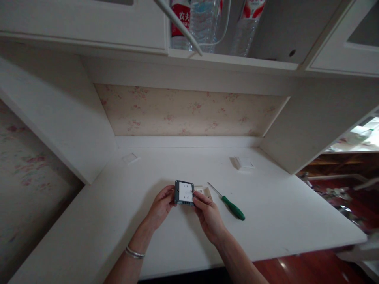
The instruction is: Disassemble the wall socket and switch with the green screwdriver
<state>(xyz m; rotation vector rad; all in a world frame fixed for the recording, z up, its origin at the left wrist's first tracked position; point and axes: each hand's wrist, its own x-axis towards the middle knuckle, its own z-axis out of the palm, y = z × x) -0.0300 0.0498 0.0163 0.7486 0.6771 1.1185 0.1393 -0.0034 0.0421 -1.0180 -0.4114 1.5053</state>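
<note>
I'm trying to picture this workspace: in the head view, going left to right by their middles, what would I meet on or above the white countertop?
Thin square piece → left hand → socket → right hand → green screwdriver → white block.

The socket (186,192) had a white face within a dark grey frame. Right of the socket, the screwdriver (231,204) had a green handle. Beneath it, the countertop (266,209) was plain white; beyond it, cream wallpaper (182,106) bore scattered pink flowers.
</note>
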